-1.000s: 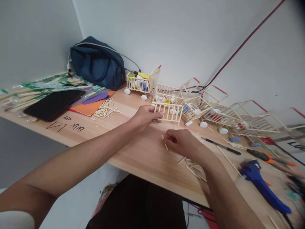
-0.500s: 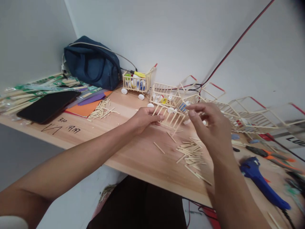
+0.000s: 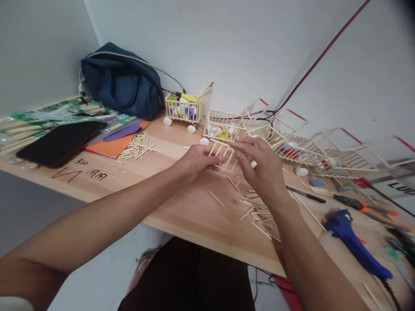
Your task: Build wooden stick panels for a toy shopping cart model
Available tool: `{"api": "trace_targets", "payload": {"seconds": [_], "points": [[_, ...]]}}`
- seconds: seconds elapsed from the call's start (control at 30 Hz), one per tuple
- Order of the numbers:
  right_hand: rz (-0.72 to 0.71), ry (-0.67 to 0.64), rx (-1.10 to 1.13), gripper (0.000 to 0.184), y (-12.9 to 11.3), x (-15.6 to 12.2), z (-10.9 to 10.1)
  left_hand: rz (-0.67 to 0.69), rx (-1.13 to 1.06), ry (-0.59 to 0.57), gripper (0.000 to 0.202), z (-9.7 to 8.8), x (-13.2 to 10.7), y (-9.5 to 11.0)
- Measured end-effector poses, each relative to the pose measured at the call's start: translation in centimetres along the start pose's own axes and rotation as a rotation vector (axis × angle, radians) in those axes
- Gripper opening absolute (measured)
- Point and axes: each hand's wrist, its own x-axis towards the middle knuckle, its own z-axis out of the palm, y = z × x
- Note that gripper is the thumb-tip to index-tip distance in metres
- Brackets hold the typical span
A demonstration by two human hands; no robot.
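My left hand [image 3: 196,159] pinches the left end of a small fence-like panel of wooden sticks [image 3: 223,152], held tilted just above the wooden table [image 3: 181,203]. My right hand [image 3: 259,166] reaches in from the right, its fingertips pinched on the panel's top rail. The palm hides the panel's right part. Loose short sticks [image 3: 257,211] lie scattered on the table just below my right wrist. One single stick [image 3: 216,199] lies apart, near the front.
Several stick-built carts [image 3: 184,108] with white wheels line the wall. A blue bag [image 3: 121,84] sits far left beside stick packets, a black tablet [image 3: 58,141] and coloured paper. A blue glue gun [image 3: 353,242], pliers [image 3: 363,205] and a pen [image 3: 306,195] lie right.
My right hand rose from the loose sticks on the table and moved left to the panel, closing on its top. My left hand kept hold of the panel, which tilted.
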Motion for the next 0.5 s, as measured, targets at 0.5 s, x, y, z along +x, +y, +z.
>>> {"api": "trace_targets", "payload": {"seconds": [0.5], "points": [[0.03,-0.031,-0.002,0.026,0.11,-0.26,0.29,-0.018,0.021,0.02,0.014,0.12,-0.01,-0.19]]}}
